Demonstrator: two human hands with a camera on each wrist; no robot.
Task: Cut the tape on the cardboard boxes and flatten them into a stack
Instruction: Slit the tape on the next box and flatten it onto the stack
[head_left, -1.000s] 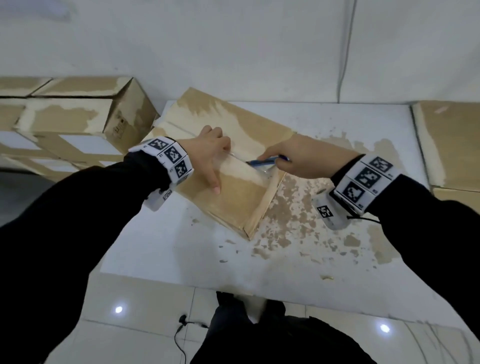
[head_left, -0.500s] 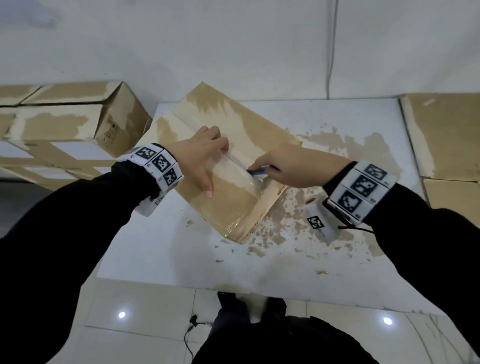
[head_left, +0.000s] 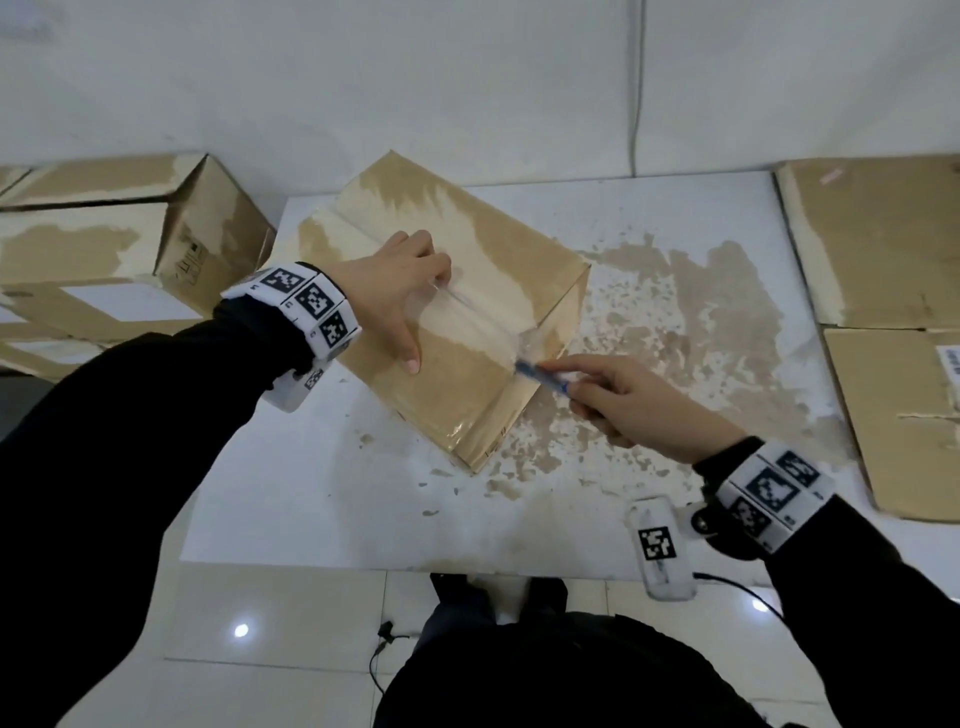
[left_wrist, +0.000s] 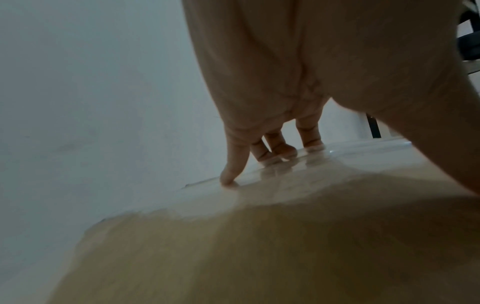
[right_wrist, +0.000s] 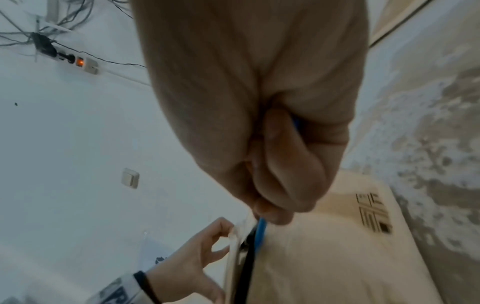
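A taped cardboard box (head_left: 467, 395) lies slanted on the white table (head_left: 311, 499). Clear tape (head_left: 483, 322) runs along its top seam. My left hand (head_left: 395, 296) presses down on the box top with spread fingers; its fingertips (left_wrist: 228, 181) stand on the glossy tape. My right hand (head_left: 639, 405) grips a blue utility knife (head_left: 540, 375), whose tip sits at the box's near right edge where the tape ends. In the right wrist view the knife (right_wrist: 259, 232) points down at the seam, with the left hand (right_wrist: 197, 253) beyond it.
Closed cardboard boxes (head_left: 114, 249) stand to the left of the table. Flattened cardboard (head_left: 878, 249) lies on the right side. The table surface is patchy with peeled brown spots (head_left: 675, 322). A cable (head_left: 636, 88) hangs down the wall behind.
My right hand has drawn the knife along the seam toward me, from the middle of the box top to its near right edge. The left hand has kept its place.
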